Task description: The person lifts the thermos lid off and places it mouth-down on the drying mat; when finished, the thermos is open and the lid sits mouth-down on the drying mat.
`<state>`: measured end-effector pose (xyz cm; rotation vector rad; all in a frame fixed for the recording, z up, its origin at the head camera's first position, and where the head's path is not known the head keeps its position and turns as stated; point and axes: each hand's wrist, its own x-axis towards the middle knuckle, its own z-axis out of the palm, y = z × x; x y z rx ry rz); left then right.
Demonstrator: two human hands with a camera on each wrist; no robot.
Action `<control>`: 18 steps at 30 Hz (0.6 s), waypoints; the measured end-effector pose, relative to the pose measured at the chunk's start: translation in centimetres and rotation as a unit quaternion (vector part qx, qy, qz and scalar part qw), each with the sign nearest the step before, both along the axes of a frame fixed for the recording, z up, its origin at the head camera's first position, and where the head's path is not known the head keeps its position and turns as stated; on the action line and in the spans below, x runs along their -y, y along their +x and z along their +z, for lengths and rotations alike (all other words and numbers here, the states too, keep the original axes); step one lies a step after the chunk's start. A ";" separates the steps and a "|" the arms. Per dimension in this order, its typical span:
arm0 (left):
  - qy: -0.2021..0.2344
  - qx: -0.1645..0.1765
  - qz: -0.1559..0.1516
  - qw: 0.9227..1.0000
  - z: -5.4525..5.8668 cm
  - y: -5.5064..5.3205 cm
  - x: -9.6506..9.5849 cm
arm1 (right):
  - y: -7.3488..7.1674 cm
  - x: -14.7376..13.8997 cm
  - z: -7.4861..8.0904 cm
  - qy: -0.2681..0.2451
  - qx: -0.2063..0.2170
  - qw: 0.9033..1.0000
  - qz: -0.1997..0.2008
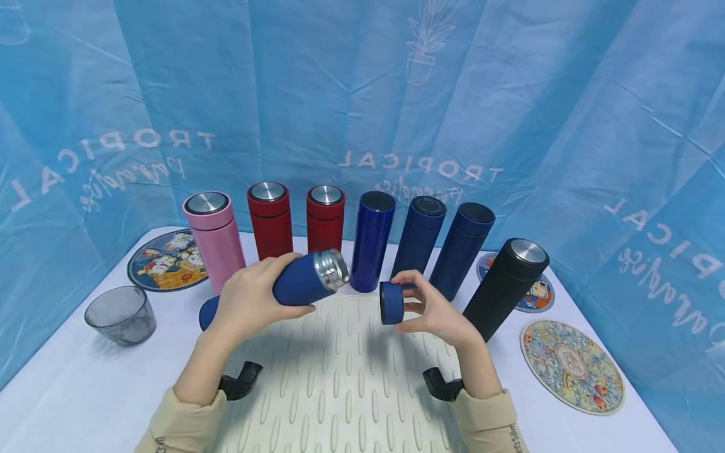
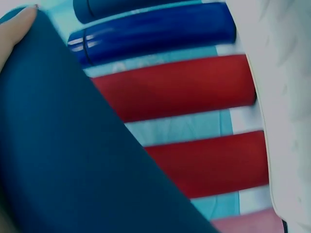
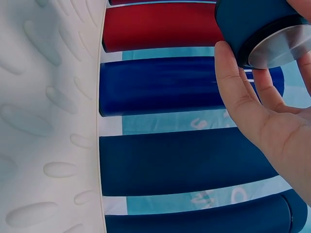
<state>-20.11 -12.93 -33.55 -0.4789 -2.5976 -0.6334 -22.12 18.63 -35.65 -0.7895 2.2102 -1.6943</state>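
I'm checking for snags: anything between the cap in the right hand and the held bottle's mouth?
Nothing visible stands between the cap and the metal mouth of the held bottle; the glossy blue bottle stands behind that gap.

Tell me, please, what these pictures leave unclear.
Head: middle of the open blue cylindrical bottle, behind the left grip.
Left wrist: much of the pink cylindrical bottle, cut off by the bottom edge.
Right wrist: top of one red cylindrical bottle, behind the round blue lid.
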 end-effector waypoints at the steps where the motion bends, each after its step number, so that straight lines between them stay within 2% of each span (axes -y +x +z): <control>1: 0.022 -0.004 0.005 1.000 0.0 0.0 0.4 | 0.0 0.0 0.0 0.000 0.000 1.000 0.000; 5: 0.102 -0.017 0.038 0.994 -0.1 0.2 1.7 | 0.0 0.1 0.0 0.001 0.002 1.000 -0.002; 9: 0.172 0.002 0.087 0.981 -0.1 0.6 2.9 | -0.1 0.1 0.0 0.001 0.006 1.000 -0.002; 13: 0.253 0.022 0.112 0.961 -0.4 0.8 4.0 | -0.1 0.2 -0.1 -0.003 0.006 1.000 0.002; 18: 0.347 0.038 0.139 0.927 -1.0 1.0 5.3 | -0.1 0.2 -0.2 -0.007 0.005 1.000 0.005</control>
